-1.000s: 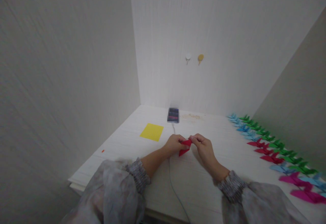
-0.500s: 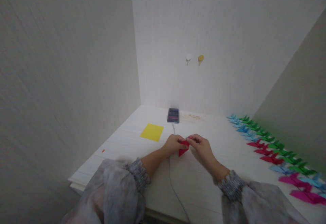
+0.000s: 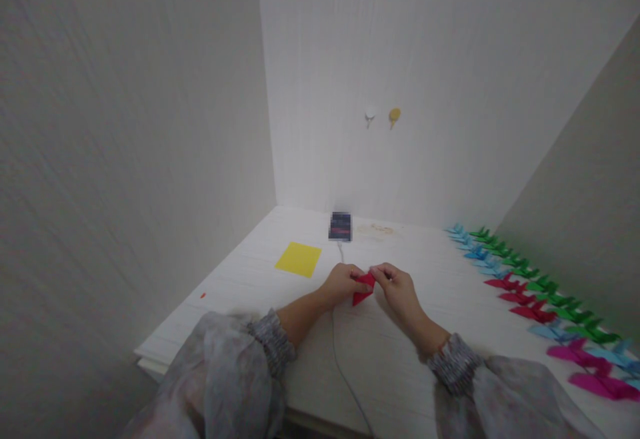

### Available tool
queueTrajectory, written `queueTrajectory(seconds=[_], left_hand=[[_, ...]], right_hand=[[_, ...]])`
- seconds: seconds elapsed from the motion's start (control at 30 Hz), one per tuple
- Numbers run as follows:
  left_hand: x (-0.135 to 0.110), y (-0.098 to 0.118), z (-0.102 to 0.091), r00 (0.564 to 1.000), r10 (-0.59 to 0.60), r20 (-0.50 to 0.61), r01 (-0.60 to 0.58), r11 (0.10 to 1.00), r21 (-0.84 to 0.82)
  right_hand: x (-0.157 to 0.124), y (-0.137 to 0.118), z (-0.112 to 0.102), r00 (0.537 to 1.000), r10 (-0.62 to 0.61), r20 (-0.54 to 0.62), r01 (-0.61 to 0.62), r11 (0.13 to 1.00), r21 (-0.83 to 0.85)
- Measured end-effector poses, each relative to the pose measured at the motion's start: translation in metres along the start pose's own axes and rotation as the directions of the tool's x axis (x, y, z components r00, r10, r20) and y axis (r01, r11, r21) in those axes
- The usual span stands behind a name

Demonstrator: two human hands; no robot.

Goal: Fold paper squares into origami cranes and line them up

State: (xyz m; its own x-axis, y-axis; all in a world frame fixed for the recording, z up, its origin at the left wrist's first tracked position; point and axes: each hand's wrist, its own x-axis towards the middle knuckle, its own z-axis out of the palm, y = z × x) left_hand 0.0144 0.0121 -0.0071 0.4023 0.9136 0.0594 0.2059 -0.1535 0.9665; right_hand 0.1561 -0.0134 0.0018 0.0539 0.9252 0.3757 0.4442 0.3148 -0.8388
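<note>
The left hand (image 3: 341,286) gripped the folded red paper (image 3: 369,279), the right hand (image 3: 399,287) pinching its upper corner, near a yellow sheet (image 3: 299,259).

The red piece (image 3: 361,298) looks like matt paper, the sleeves (image 3: 233,366) like crinkled cloth

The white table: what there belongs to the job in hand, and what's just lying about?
Part of the job:
red folded paper, held in the left hand and right hand
probably the flat yellow sheet
probably the folded paper figures

Seemingly just lying about:
dark device, too blurred to identify
pale cable
small orange-red scrap
</note>
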Motion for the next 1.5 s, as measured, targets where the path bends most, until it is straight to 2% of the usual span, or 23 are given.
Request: queueTrajectory(seconds=[0.17,0.27,0.47,0.57,0.67,0.8,0.97,1.1,1.3,1.5], left_hand=[[0.000,-0.003,0.000,1.000,0.016,-0.027,-0.019,0.994,-0.111],[0.000,-0.005,0.001,0.999,-0.014,-0.030,0.010,0.989,-0.147],[0.000,-0.003,0.005,0.997,-0.061,-0.044,0.053,0.985,-0.164],[-0.001,0.001,0.005,0.997,-0.050,-0.056,0.034,0.968,-0.250],[-0.001,0.003,0.006,0.993,-0.034,-0.112,-0.008,0.936,-0.352],[0.000,0.002,0.005,0.988,-0.039,-0.150,-0.029,0.907,-0.421],[0.001,0.002,0.002,0.979,-0.067,-0.193,-0.026,0.897,-0.442],[0.001,0.002,0.001,0.966,-0.053,-0.253,-0.079,0.871,-0.485],[0.000,0.002,0.002,0.978,-0.050,-0.205,-0.068,0.845,-0.530],[0.000,0.004,0.003,0.982,0.014,-0.190,-0.098,0.894,-0.438]], right_hand=[[0.002,0.003,0.002,0.997,-0.036,0.069,0.035,0.999,0.011],[0.001,0.001,0.001,0.996,-0.070,0.058,0.071,0.997,-0.014],[-0.002,0.002,0.002,0.999,-0.025,0.027,0.024,0.999,0.030],[-0.001,0.006,0.004,0.999,-0.012,0.038,0.009,0.998,0.059],[0.001,0.010,0.006,0.999,0.000,0.041,-0.003,0.997,0.079],[0.001,0.013,0.009,0.997,0.032,0.067,-0.041,0.989,0.143],[-0.001,0.014,0.012,0.992,0.060,0.113,-0.084,0.972,0.218],[-0.001,0.014,0.012,0.982,0.106,0.154,-0.145,0.952,0.269],[0.000,0.017,0.008,0.982,0.136,0.131,-0.168,0.947,0.274],[-0.001,0.021,0.009,0.990,0.118,0.076,-0.133,0.963,0.233]])
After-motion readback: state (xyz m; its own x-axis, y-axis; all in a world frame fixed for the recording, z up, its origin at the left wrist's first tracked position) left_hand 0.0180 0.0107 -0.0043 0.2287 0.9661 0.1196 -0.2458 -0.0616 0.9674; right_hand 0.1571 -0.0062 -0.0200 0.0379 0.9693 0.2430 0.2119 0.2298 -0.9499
